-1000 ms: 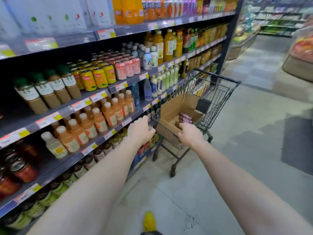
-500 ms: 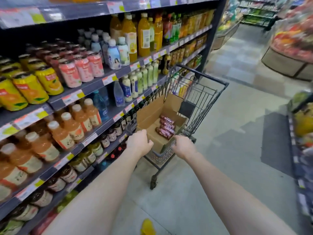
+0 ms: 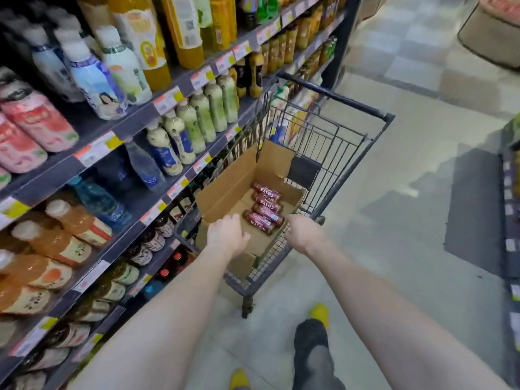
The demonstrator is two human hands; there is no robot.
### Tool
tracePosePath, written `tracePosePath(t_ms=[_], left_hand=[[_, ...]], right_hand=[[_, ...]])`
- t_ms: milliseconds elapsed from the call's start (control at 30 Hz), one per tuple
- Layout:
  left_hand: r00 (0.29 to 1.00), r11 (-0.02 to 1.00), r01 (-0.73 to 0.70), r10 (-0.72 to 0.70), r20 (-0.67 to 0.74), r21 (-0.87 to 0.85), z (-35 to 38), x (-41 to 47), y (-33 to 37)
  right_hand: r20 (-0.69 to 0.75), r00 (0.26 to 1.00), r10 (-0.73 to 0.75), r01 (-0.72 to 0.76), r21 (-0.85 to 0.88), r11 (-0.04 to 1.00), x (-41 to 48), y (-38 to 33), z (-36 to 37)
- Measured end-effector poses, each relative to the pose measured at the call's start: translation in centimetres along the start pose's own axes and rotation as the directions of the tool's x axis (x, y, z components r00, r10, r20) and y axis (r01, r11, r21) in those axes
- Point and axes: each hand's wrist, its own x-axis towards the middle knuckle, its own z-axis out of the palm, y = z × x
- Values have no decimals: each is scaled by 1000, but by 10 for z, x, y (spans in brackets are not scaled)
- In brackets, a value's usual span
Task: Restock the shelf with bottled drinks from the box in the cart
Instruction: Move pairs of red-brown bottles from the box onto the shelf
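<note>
Bottles (image 3: 263, 209) in box — "COSTA"

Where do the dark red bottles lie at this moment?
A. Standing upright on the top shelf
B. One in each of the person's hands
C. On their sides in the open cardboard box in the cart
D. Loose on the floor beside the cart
C: the dark red bottles lie on their sides in a row on the bottom of the open cardboard box, which sits inside the wire cart.
</note>
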Motion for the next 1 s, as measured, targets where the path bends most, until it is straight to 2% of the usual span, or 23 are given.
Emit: tracePosePath(t_ms=[233, 533, 667, 833, 1000], left_hand=[[974, 971, 217, -209, 85, -97, 0, 70, 45], [891, 874, 441, -398, 219, -206, 11, 135, 65], [856, 823, 505, -439, 273, -260, 22, 171, 56], [799, 758, 577, -447, 402, -304, 56, 215, 50], [723, 668, 664, -461, 514, -335, 89, 240, 54]], right_hand=[[127, 989, -73, 73, -2, 997, 104, 45, -22], [353, 918, -182, 220, -70, 973, 213, 53, -18], [438, 881, -179, 253, -116, 961, 249, 44, -12], [499, 863, -83, 157, -107, 982, 298, 44, 17], [541, 837, -79, 179, -135, 974, 347, 47, 42]])
